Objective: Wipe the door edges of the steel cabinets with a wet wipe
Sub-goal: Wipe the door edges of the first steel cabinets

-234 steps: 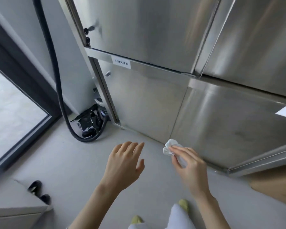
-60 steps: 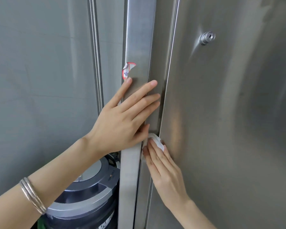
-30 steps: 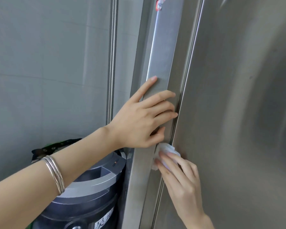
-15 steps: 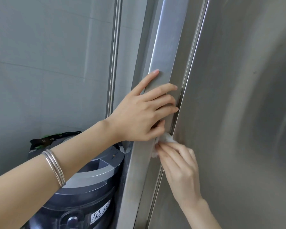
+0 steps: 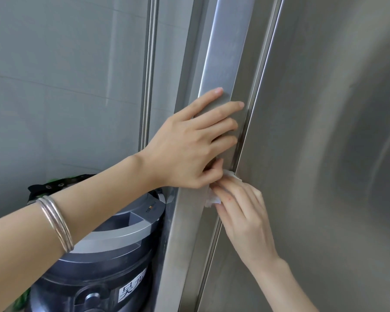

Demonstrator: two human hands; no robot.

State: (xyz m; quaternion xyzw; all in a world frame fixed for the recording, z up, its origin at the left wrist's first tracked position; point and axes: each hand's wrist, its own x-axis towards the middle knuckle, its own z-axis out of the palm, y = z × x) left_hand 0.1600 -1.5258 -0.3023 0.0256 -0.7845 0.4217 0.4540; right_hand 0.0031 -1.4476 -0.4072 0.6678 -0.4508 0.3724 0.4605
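The steel cabinet door (image 5: 324,154) fills the right half of the view. Its left edge (image 5: 256,104) runs as a narrow seam beside the steel frame post (image 5: 225,52). My left hand (image 5: 185,149) lies flat on the post, fingers straight and spread. Just below it, my right hand (image 5: 245,212) presses a crumpled white wet wipe (image 5: 213,199) against the door edge with straight fingers. The wipe shows above and to the left of my fingertips; the rest is hidden under them, as is my thumb.
A dark round machine with a grey lid (image 5: 104,255) stands in the gap left of the cabinet, under my left forearm. Grey wall tiles (image 5: 65,86) and a thin vertical steel strip (image 5: 149,75) lie to the left. Silver bangles (image 5: 56,224) sit on my left wrist.
My right hand has slid the wipe up the door edge until it sits right under my left hand. My left hand has stayed flat on the post.
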